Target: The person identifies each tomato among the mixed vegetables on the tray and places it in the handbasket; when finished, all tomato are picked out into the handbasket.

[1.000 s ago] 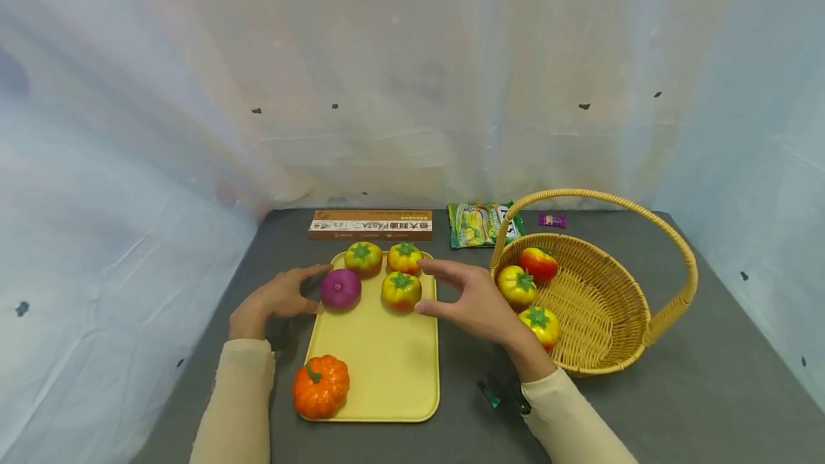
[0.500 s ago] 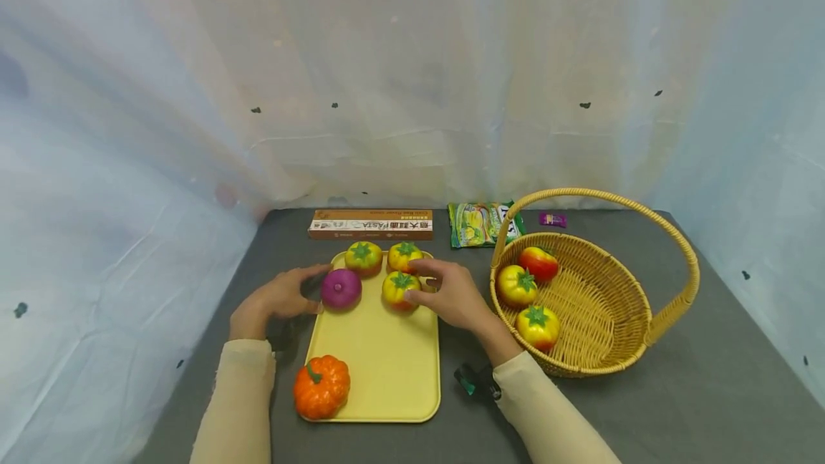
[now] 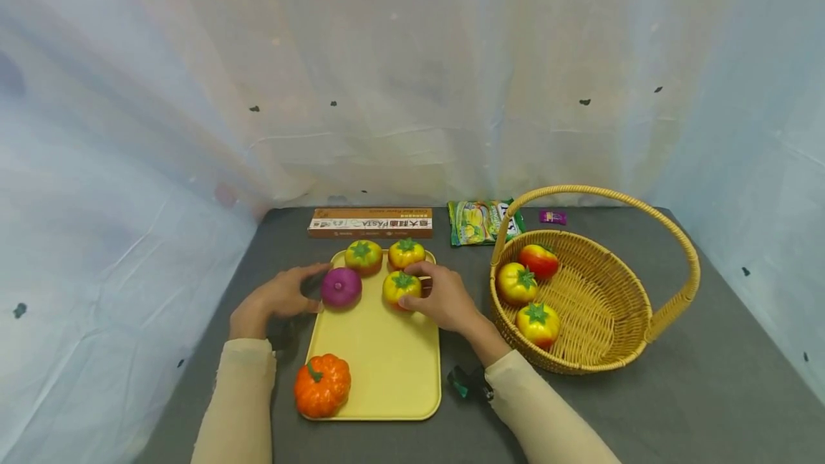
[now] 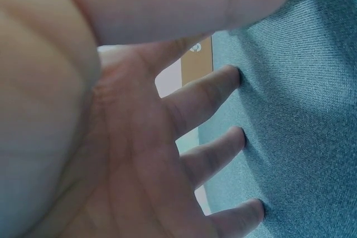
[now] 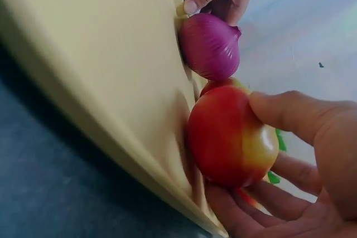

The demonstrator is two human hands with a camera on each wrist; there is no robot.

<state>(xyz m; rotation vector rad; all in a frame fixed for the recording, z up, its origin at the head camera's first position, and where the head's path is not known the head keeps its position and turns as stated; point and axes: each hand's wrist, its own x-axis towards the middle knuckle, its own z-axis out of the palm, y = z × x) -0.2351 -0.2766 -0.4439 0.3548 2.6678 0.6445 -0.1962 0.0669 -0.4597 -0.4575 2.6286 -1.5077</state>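
Note:
In the head view my right hand [image 3: 445,299] grips a yellow-and-red tomato [image 3: 401,289] with a green leafy top, at the right side of the yellow tray [image 3: 380,371]. The right wrist view shows the thumb on one side of this tomato [image 5: 228,137] and fingers round the other, close over the tray. My left hand [image 3: 281,297] rests at the tray's left rim beside a purple onion [image 3: 341,288]. Its fingers are spread, fingertips [image 4: 231,76] down on the grey cloth, thumb at the rim. Two more tomatoes, one [image 3: 364,257] left and one [image 3: 406,253] right, sit at the tray's far end.
An orange pumpkin [image 3: 322,386] sits at the tray's near left corner. The wicker basket [image 3: 596,306] on the right holds several red and yellow fruits and has a tall handle. Behind lie a pasta box [image 3: 370,223], a green snack bag [image 3: 480,223] and a small purple packet [image 3: 552,217].
My right hand has moved left from beside the tray and closed its thumb and fingers round the nearer tomato. The left hand has stayed in place.

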